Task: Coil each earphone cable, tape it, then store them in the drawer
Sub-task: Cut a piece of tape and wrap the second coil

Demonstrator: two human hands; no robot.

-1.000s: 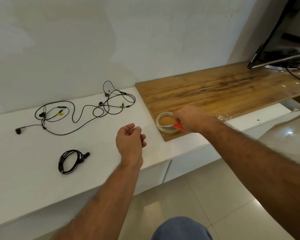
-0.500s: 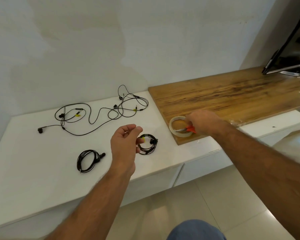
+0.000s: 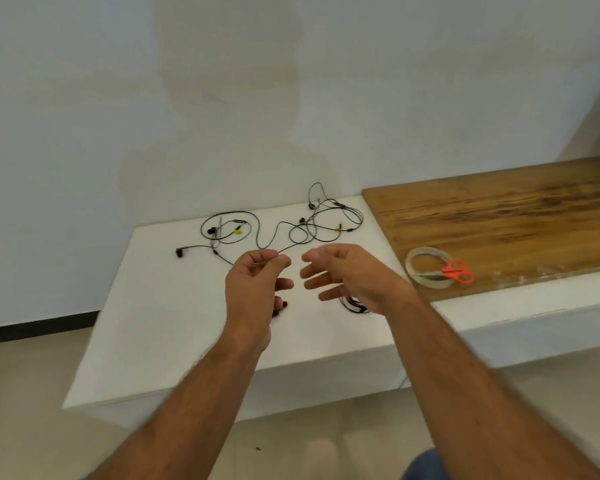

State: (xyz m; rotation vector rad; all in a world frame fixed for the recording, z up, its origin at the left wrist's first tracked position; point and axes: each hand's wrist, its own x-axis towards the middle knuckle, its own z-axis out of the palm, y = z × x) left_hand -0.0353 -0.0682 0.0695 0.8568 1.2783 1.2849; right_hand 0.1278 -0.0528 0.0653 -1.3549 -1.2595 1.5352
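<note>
— Where are the hands?

— Both sit at the middle of the frame, over the white surface (image 3: 146, 306). The left hand (image 3: 253, 289) has its fingers (image 3: 284, 262) curled, thumb and forefinger pinching the black cable of the loose earphones (image 3: 257, 233). The right hand (image 3: 343, 275) is just beside it, not touching, with its fingers spread and relaxed, holding nothing.

— And the earphones themselves?

— The uncoiled ones lie tangled toward the back of the surface, above the hands in the frame, spread from left of centre to the edge of the wooden board (image 3: 499, 216). Small yellow tags show on two of the cables. One strand runs down to the left hand's pinch.

— Any coiled ones?

— A coiled earphone (image 3: 355, 306) lies on the surface under the right wrist, mostly hidden by it. A dark earbud (image 3: 280, 308) peeks out beside the left hand's lower fingers; what it belongs to I cannot tell.

— The tape?

— A roll of clear tape (image 3: 417, 261) lies flat on the wooden board at the right of the frame, with the red-handled scissors (image 3: 456, 271) resting across it. Both are well apart from the hands.
</note>
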